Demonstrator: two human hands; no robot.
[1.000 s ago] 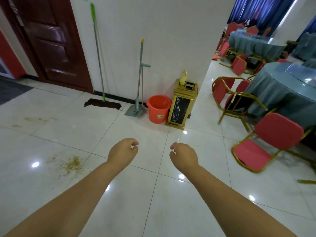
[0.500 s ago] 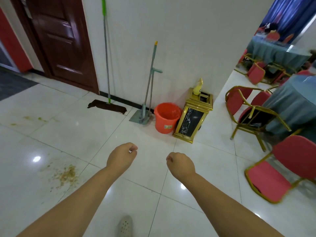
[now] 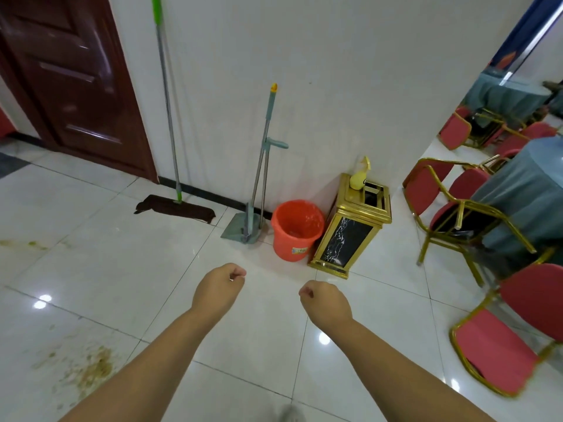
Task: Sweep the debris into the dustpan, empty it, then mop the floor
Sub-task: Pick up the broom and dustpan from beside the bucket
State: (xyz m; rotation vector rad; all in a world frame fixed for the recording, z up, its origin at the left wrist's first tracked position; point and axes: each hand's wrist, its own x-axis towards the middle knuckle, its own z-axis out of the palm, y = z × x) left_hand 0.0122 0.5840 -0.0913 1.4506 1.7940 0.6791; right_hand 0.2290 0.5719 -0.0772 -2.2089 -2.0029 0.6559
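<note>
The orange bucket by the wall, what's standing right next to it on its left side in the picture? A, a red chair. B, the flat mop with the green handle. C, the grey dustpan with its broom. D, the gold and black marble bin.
C: the grey dustpan with its broom leans on the wall directly left of the orange bucket; the gold bin is on its right, and the flat mop lies farther left.

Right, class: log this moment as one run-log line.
stage: nothing swept | left hand: fist, empty | right hand: fist, empty | debris: on floor | dustpan: at wall | mop: against wall
</note>
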